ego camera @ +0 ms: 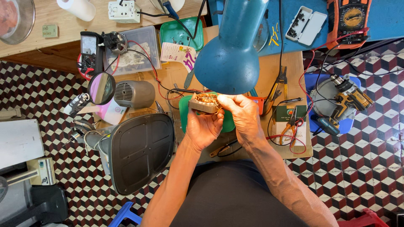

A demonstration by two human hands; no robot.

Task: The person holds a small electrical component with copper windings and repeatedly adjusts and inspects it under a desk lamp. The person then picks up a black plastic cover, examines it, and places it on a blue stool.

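A small motor stator (205,102) with copper windings is held up under a blue desk lamp (230,54). My left hand (203,128) grips it from below and on the left side. My right hand (244,115) holds its right edge, thumb and fingers pinching near the windings. Both hands hover above a green tray (184,110) on a low wooden work table (296,80).
A grey motor (135,93), a round mirror (101,88), a multimeter (88,52) and a clear plastic box (136,50) lie to the left. A black fan base (141,149) stands on the patterned floor. Pliers (278,84), red wires and a cordless drill (351,98) are to the right.
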